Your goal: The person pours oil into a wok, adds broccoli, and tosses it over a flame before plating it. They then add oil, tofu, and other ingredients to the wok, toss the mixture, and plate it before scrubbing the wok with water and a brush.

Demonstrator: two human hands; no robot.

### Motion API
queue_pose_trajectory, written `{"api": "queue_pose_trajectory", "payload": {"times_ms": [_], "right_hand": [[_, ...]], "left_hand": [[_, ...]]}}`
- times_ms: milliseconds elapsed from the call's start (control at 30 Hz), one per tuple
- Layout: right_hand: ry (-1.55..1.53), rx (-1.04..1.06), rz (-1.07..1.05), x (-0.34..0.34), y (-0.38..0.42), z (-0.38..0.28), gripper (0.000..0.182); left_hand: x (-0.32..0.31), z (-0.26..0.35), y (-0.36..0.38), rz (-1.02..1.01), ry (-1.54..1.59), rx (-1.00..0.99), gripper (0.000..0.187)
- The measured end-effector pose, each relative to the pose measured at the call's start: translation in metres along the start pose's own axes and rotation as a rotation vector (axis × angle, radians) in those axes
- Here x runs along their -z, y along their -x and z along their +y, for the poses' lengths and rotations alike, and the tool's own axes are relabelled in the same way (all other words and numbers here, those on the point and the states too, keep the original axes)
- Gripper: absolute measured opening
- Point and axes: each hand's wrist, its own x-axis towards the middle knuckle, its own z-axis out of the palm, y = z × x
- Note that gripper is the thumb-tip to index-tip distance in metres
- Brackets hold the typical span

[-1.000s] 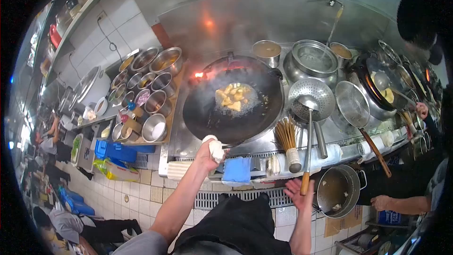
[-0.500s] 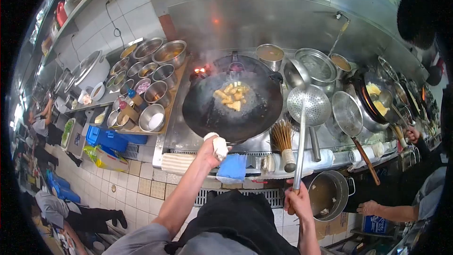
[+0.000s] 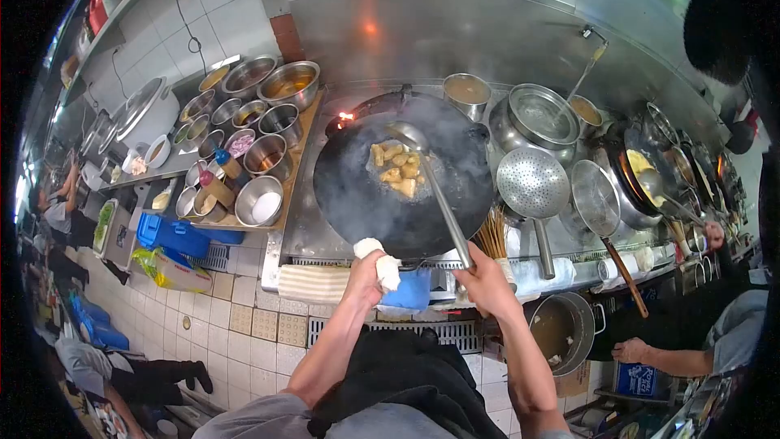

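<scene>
My left hand is closed round a white cloth at the near rim of the large black wok. A long steel ladle is in my right hand, its fingers wrapped round the handle. The ladle's bowl lies inside the wok, at the upper edge of the pale golden food pieces. Smoke rises from the wok, and a flame shows at its far left rim.
Metal bowls and sauce bottles stand left. Right are a perforated skimmer, a wire strainer, a bamboo brush and a pot. A co-worker's hand is at far right.
The ladle has swung left from above the skimmer into the wok. My right hand has moved up and left with it. The food sits more bunched, and more smoke hangs over the wok.
</scene>
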Motion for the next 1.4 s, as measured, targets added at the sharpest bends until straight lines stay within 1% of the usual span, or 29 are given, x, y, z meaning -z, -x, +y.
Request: {"api": "queue_pose_trajectory", "payload": {"times_ms": [33, 67, 100, 167, 200, 233, 300, 333, 400, 433, 467, 500, 533, 567, 633, 767, 833, 900, 967, 1033, 1067, 1100, 1200, 1233, 1300, 1333, 1367, 1400], "right_hand": [[0.155, 0.062, 0.032, -0.007, -0.01, 0.004, 0.048], [0.202, 0.062, 0.038, -0.015, -0.019, 0.013, 0.051], [0.206, 0.054, 0.047, -0.016, -0.014, 0.009, 0.051], [0.389, 0.16, -0.001, -0.015, 0.004, -0.002, 0.052], [0.225, 0.211, 0.027, -0.013, 0.022, -0.005, 0.053], [0.23, 0.202, 0.031, -0.017, 0.035, -0.014, 0.053], [-0.009, -0.15, 0.042, -0.032, 0.06, -0.033, 0.053], [-0.07, -0.209, 0.073, -0.044, 0.064, -0.044, 0.054], [-0.107, -0.236, 0.15, -0.071, 0.061, -0.054, 0.052], [-0.107, -0.238, 0.19, -0.085, 0.059, -0.054, 0.052], [-0.114, -0.258, 0.224, -0.101, 0.06, -0.054, 0.052], [-0.188, -0.266, 0.267, -0.117, 0.063, -0.054, 0.051], [-0.26, -0.271, 0.309, -0.132, 0.068, -0.055, 0.05], [-0.268, -0.288, 0.339, -0.145, 0.074, -0.061, 0.05], [-0.406, -0.348, 0.403, -0.168, 0.093, -0.077, 0.049], [-0.488, -0.392, 0.536, -0.204, 0.13, -0.096, 0.048], [-0.497, -0.417, 0.598, -0.218, 0.146, -0.108, 0.047], [-0.539, -0.46, 0.695, -0.234, 0.163, -0.115, 0.056], [-0.552, -0.502, 0.74, -0.248, 0.182, -0.119, 0.056], [-0.78, -0.421, 0.804, -0.268, 0.197, -0.125, 0.052], [-0.838, -0.408, 0.822, -0.28, 0.205, -0.127, 0.047], [-0.847, -0.405, 0.853, -0.291, 0.212, -0.131, 0.047], [-1.222, -0.292, 0.845, -0.328, 0.237, -0.147, 0.043], [-1.236, -0.277, 0.865, -0.34, 0.248, -0.151, 0.043], [-1.48, -0.213, 0.819, -0.368, 0.267, -0.156, 0.041], [-1.496, -0.196, 0.832, -0.385, 0.274, -0.157, 0.041], [-1.591, -0.17, 0.827, -0.405, 0.279, -0.159, 0.041], [-1.686, -0.142, 0.823, -0.425, 0.287, -0.161, 0.041]], "left_hand": [[0.002, 0.002, 0.001, -0.007, -0.001, 0.007, 0.003], [0.003, 0.004, 0.001, 0.005, -0.009, -0.02, 0.003], [0.006, 0.006, 0.001, 0.019, -0.016, -0.046, 0.003], [0.02, 0.014, -0.003, -0.001, -0.027, -0.03, 0.004], [0.028, 0.018, -0.006, -0.011, -0.037, -0.023, 0.006], [0.032, 0.026, -0.006, -0.015, -0.035, -0.013, 0.006], [0.042, 0.042, -0.001, 0.013, -0.004, 0.08, 0.008], [0.051, 0.049, -0.001, 0.003, -0.019, 0.099, 0.008], [0.068, 0.068, -0.004, -0.123, -0.084, 0.111, 0.01], [0.071, 0.077, -0.004, -0.147, -0.103, 0.137, 0.01], [0.075, 0.087, -0.002, -0.132, -0.126, 0.149, 0.01], [0.08, 0.095, 0.001, -0.113, -0.149, 0.161, 0.01], [0.085, 0.103, 0.002, -0.11, -0.152, 0.172, 0.017], [0.088, 0.111, 0.006, -0.128, -0.169, 0.197, 0.017], [0.096, 0.124, 0.019, -0.153, -0.277, 0.266, 0.019], [0.105, 0.125, 0.031, -0.307, -0.284, 0.263, 0.02], [0.102, 0.127, 0.044, -0.366, -0.321, 0.303, 0.02], [0.1, 0.123, 0.054, -0.427, -0.362, 0.342, 0.021], [0.1, 0.117, 0.064, -0.506, -0.39, 0.355, 0.021], [0.102, 0.108, 0.076, -0.554, -0.446, 0.397, 0.022], [0.103, 0.102, 0.082, -0.578, -0.485, 0.417, 0.022], [0.104, 0.096, 0.088, -0.6, -0.502, 0.431, 0.022], [0.108, 0.084, 0.11, -0.69, -0.58, 0.495, 0.025], [0.114, 0.082, 0.117, -0.707, -0.601, 0.498, 0.025], [0.129, 0.077, 0.13, -0.774, -0.673, 0.565, 0.024], [0.139, 0.075, 0.14, -0.751, -0.681, 0.548, 0.022], [0.15, 0.077, 0.147, -0.76, -0.703, 0.551, 0.022], [0.162, 0.078, 0.154, -0.771, -0.716, 0.609, 0.022]]}}
